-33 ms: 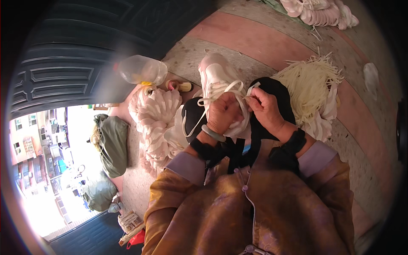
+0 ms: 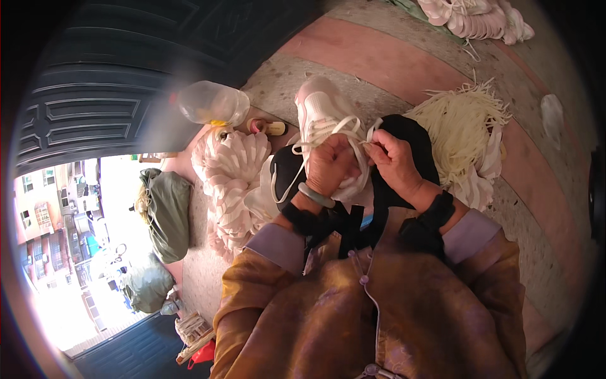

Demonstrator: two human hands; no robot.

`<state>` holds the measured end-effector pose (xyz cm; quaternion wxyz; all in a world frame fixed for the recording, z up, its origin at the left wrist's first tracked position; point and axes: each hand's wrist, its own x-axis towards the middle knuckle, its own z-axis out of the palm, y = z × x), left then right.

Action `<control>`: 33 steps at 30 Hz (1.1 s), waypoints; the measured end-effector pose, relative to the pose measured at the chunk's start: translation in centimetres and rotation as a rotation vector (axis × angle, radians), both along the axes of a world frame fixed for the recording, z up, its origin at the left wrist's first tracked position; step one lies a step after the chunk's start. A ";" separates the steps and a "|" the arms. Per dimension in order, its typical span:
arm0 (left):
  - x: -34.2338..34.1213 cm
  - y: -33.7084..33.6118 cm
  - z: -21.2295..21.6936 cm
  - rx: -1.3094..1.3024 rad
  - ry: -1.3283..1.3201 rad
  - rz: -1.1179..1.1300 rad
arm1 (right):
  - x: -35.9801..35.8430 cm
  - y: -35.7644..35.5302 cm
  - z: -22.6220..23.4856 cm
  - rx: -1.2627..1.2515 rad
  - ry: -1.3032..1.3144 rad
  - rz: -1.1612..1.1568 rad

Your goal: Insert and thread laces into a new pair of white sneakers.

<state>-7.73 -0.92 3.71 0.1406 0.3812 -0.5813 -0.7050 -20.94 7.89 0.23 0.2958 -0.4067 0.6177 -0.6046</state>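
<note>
A white and pale pink sneaker [image 2: 317, 101] stands between my knees, toe pointing away from me. Its white shoelace [image 2: 287, 191] is partly threaded, with a loose length looping out over my left knee. My left hand [image 2: 331, 163] is closed over the shoe's opening, its fingers curled inward; the exact spot they grip is partly hidden. Just right of it, my right hand [image 2: 396, 161] pinches a lace at the eyelet edge with thumb and forefinger. A lace end sticks up above those fingers.
Stacked pale shoe uppers [image 2: 230, 164] lie to my left; a bundle of cream laces [image 2: 464, 129] rests on more uppers at my right. A clear plastic jug [image 2: 208, 103] stands by the dark door [image 2: 95, 107]. Grey-green sacks [image 2: 169, 218] sit near the doorway. More uppers [image 2: 470, 16] lie far right.
</note>
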 end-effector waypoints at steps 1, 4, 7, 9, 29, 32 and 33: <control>-0.2 -0.7 0.3 -0.036 -0.027 -0.013 | -0.1 -0.4 0.0 0.008 0.019 0.008; -0.4 -0.1 -0.2 -0.014 -0.009 0.002 | -0.2 -0.5 -0.5 0.060 -0.014 0.030; -0.4 0.6 -0.3 0.004 0.048 0.035 | -0.5 -0.6 0.6 0.045 0.070 0.049; -0.3 0.9 -0.3 -0.038 -0.032 0.012 | -0.8 -0.2 1.4 -0.001 0.204 0.062; 4.8 3.0 1.3 -0.789 -0.227 -0.155 | -1.6 1.9 2.1 0.159 -1.097 -0.143; 9.1 2.1 2.7 -0.526 -0.255 -0.214 | -1.0 2.1 1.1 0.255 -0.771 -0.129; 10.1 2.0 3.2 -0.522 -0.251 -0.221 | -0.2 2.0 1.0 0.274 -0.613 -0.123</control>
